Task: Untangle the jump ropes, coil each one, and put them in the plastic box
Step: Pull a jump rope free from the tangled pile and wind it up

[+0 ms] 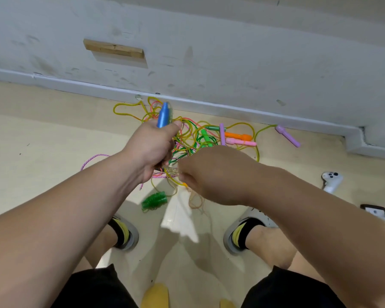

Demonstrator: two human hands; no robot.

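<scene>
The left hand [151, 147] clenched a blue handle [163, 115]; the right hand [211, 174] seemed to pinch thin cords [171, 168]. The tangle of jump ropes [196, 136] lay on the floor [42, 130] at twelve o'clock, probably light, limp, snag-prone, best held by stiff handles.

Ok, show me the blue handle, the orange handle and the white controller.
blue handle [163, 115], head view, its exposed upper half.
orange handle [238, 136], head view, middle of its shaft.
white controller [332, 180], head view, its body below the buttons.
</scene>
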